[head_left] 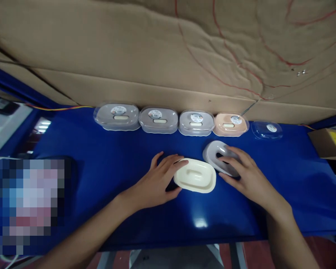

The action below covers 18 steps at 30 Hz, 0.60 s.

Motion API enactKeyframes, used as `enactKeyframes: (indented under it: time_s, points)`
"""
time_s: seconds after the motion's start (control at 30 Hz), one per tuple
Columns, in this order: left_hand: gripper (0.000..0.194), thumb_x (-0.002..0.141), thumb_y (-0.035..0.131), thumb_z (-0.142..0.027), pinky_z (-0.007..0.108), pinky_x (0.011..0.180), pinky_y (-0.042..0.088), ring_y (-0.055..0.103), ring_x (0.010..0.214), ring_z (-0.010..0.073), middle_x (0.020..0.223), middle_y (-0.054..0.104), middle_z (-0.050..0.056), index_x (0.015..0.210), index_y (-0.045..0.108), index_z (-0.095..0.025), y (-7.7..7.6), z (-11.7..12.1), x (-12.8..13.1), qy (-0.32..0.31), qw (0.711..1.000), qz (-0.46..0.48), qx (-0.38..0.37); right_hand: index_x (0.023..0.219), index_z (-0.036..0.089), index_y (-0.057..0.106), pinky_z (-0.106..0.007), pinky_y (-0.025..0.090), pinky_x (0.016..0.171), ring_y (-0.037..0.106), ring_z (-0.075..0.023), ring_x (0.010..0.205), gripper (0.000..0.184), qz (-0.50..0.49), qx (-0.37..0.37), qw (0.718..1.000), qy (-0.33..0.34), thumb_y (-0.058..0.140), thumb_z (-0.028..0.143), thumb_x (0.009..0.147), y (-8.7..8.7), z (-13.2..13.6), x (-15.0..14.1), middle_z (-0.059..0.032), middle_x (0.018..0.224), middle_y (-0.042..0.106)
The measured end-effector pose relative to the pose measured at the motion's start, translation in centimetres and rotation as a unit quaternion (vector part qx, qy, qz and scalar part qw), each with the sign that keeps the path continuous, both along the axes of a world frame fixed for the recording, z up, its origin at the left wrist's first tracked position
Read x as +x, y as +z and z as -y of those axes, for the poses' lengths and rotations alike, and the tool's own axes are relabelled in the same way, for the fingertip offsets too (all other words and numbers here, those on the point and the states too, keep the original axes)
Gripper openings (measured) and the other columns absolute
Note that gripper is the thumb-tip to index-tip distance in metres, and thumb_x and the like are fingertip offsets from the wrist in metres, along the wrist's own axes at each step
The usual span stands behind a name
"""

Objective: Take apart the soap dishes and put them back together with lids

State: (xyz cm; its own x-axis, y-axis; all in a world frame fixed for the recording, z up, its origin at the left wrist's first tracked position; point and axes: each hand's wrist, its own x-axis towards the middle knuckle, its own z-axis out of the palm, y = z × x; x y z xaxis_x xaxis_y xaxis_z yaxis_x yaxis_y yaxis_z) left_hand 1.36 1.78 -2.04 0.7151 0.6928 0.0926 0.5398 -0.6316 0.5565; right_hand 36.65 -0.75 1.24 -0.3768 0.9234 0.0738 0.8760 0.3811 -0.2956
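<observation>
My left hand [164, 175] grips the left end of a cream oval plastic tray [197, 177], thumb at the near side and fingers over the far rim. A long raised ridge runs along the tray's middle. My right hand [240, 168] has its fingers curled over a grey oval lid [217, 149] with a dark slot in its centre. One fingertip reaches toward the slot, and the thumb lies by the near edge. The lid sits tilted, just behind and to the right of the tray, the two close together.
Along the cardboard wall [114, 48] stand several clear-covered oval boxes: grey ones [158, 120] and a peach one [230, 125]. A clear cover [266, 130] with a round sticker lies to their right. An open carton [324, 145] is at the right edge; a pixelated patch covers the lower left.
</observation>
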Motion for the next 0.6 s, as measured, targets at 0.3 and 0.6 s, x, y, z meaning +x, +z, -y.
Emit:
enactKeyframes:
  time_s: [0.3,0.6]
  points:
    - [0.125,0.092,0.087,-0.04,0.067,0.132,0.017,0.049,0.155,0.0388,0.168,0.05,0.019,0.175,-0.005,-0.03,-0.9,0.1,0.5,0.015,0.999,0.029,-0.037,0.145,0.028,0.058,-0.059,0.05,0.122,0.044,-0.0368,0.158,0.051,-0.076,0.0,0.985,0.157,0.076,0.034,0.098,1.0,1.2,-3.5,-0.0138,0.158,0.057]
    - [0.127,0.092,0.089,-0.043,0.066,0.132,0.016,0.046,0.157,0.0384,0.169,0.048,0.02,0.176,-0.006,-0.032,-0.8,0.0,0.3,0.004,0.999,0.027,-0.024,0.152,0.027,0.055,-0.06,0.052,0.119,0.043,-0.0363,0.16,0.051,-0.017,-0.014,0.985,0.172,0.069,0.038,0.104,0.1,1.4,-5.1,-0.0151,0.17,0.048]
